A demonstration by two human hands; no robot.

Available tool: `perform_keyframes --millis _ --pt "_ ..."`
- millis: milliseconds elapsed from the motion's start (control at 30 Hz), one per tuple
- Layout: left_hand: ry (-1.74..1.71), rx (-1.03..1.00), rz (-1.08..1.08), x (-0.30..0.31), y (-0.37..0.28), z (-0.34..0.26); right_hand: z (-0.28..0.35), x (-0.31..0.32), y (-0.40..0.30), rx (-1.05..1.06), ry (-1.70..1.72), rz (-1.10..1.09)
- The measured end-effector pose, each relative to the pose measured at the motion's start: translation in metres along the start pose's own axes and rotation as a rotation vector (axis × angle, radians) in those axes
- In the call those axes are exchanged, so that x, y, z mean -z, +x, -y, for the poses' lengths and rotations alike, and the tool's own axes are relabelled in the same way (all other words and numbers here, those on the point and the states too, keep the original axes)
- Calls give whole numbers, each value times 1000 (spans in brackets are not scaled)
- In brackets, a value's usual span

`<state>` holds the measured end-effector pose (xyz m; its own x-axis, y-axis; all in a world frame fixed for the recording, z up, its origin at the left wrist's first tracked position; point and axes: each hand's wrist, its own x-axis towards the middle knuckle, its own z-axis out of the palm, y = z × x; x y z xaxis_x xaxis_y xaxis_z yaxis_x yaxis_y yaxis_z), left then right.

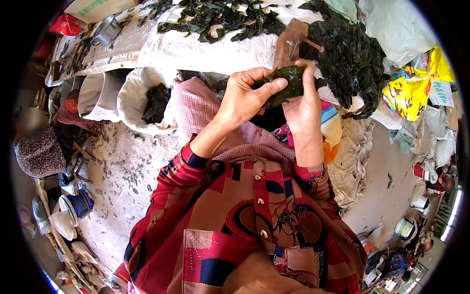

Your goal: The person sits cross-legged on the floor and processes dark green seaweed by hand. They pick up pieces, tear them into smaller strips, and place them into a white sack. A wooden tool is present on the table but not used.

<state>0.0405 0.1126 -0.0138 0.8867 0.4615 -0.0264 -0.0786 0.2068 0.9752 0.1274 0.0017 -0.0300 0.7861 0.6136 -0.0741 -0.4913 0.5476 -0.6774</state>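
Observation:
Both my hands hold a dark green piece of seaweed [285, 88] in front of a wooden block [292, 42] with a peg, at the table's near edge. My left hand [244, 93] grips it from the left, thumb on top. At its right side is my right hand [304, 104], fingers raised, the thumb side against the leaf. A big heap of wet-looking seaweed [341, 55] lies to the right of the block. More seaweed pieces [220, 18] are strewn on the white cloth [205, 51] farther back. The lower part of the block is hidden behind my hands.
White sacks stand below the table, one open sack [126, 99] with dark seaweed inside. A metal pot [106, 30] is at the upper left. On the right sits a yellow patterned bag [407, 90]. A person [40, 147] is at the left; others are at the lower right.

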Motion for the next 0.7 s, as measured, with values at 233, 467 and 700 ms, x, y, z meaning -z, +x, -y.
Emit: perform_keyframes --millis 233,467,700 --pt "-250 73 -21 -5 5 16 8 43 -27 2 -296 82" --pt "-143 74 45 -10 -5 -4 41 9 -20 265 -717 157" --pt "-251 -191 -357 19 0 -35 41 -33 22 329 -622 192"
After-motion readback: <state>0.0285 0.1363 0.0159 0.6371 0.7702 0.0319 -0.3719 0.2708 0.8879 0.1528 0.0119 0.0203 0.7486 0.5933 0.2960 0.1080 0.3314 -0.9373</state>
